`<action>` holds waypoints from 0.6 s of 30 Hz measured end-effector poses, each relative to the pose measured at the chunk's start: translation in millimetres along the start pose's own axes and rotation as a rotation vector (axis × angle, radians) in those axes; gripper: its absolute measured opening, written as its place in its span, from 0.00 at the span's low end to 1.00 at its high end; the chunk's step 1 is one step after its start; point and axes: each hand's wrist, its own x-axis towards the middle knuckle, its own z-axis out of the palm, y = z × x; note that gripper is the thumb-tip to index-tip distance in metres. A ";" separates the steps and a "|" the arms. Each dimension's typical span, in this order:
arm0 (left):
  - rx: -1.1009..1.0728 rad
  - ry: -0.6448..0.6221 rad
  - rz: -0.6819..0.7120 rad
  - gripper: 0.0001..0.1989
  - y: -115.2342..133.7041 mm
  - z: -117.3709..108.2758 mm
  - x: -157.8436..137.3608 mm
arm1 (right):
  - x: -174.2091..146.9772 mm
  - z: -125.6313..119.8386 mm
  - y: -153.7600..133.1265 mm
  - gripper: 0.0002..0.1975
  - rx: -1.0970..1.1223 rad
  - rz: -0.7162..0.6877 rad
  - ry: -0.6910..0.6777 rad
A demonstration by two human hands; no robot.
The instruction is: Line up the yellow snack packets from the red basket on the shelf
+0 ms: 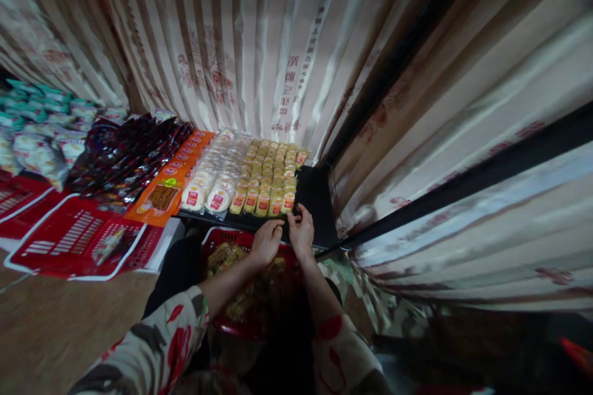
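Packets of yellow food [262,199] sit in close columns on a black table [317,194], at the right end of the goods; the right hand [301,231] is at the nearest packet of the rightmost column, its thumb and fingers bent and apart; whether they grasp that packet I cannot tell; the left hand [267,243] is just beside it, at the front edge of the table, back upward, fingers bent toward the right hand; I cannot tell whether anything is held in it; below the forearms, a red basket [241,329] holds more yellow packets, partly in shadow; left of the columns lie clear bags of white rounds [193,195] with red labels, next an orange bag [162,194], then a heap of dark shiny packets [125,163], then white bags [39,151]; another red basket [60,228] with a white handle is in front of these; a pale printed curtain [254,43] hangs behind the table.
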 end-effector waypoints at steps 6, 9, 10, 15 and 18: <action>0.086 -0.068 -0.089 0.14 -39.2 -4.0 -49.4 | -60.8 -4.8 -5.6 0.22 0.191 0.032 -0.061; 0.210 -0.175 -0.222 0.14 -63.6 -11.6 -70.1 | -95.7 4.3 0.9 0.20 0.059 -0.001 -0.302; 0.269 -0.210 -0.288 0.14 -71.3 -14.4 -74.5 | -104.6 8.5 4.3 0.19 -0.067 -0.006 -0.404; 0.384 -0.293 -0.460 0.09 -101.8 -20.8 -83.0 | -121.2 27.9 24.3 0.15 -0.549 0.059 -0.689; 0.330 -0.284 -0.417 0.09 -109.1 -14.6 -82.2 | -115.1 33.9 35.1 0.16 -0.649 0.113 -0.725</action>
